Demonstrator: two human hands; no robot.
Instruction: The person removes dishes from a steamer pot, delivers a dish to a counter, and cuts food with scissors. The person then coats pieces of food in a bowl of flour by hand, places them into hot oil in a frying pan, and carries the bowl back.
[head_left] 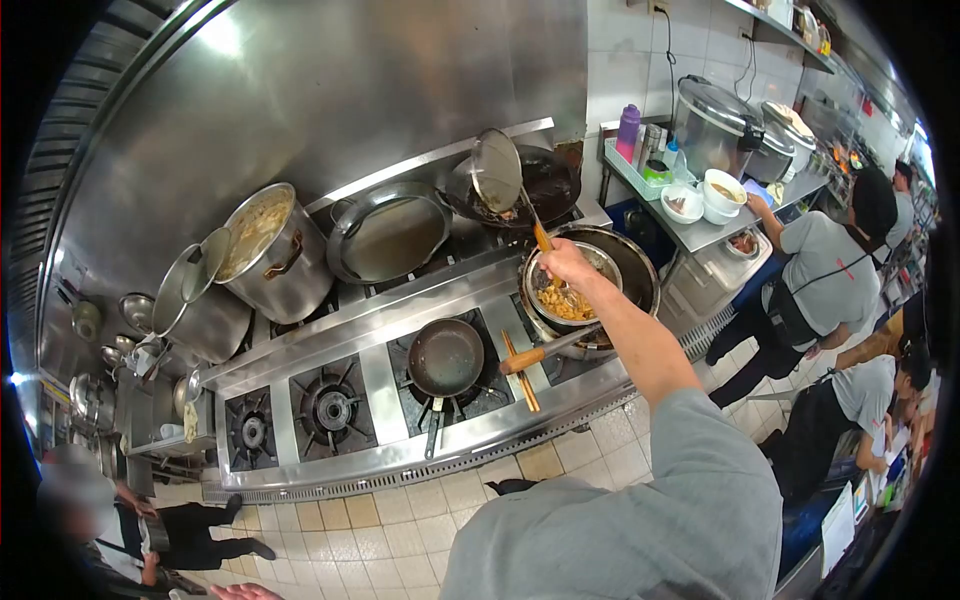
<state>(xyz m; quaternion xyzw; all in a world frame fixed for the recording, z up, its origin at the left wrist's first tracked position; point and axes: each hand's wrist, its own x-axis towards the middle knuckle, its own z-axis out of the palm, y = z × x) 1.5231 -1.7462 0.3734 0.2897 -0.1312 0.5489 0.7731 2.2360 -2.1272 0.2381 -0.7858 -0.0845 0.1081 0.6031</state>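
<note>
My right hand (566, 262) is closed round the wooden handle of a wire strainer (496, 170), whose round mesh is raised over a dark wok (550, 188) at the back of the stove. Under my right hand, a metal bowl (562, 306) with yellowish-brown food pieces sits in a large pot (641, 262). A wooden-handled tool (528, 358) lies across that pot's front side, over a pair of wooden chopsticks (522, 375). At the bottom left edge only part of my left hand (245, 592) shows, its fingers apart and nothing seen in it.
A small frying pan (445, 357) rests on a front burner. Behind are a wide pan (390, 232) and tall pots (280, 255). White bowls (722, 194) stand on the right-hand counter (702, 232). Several people work at right; another person (190, 530) stands at lower left.
</note>
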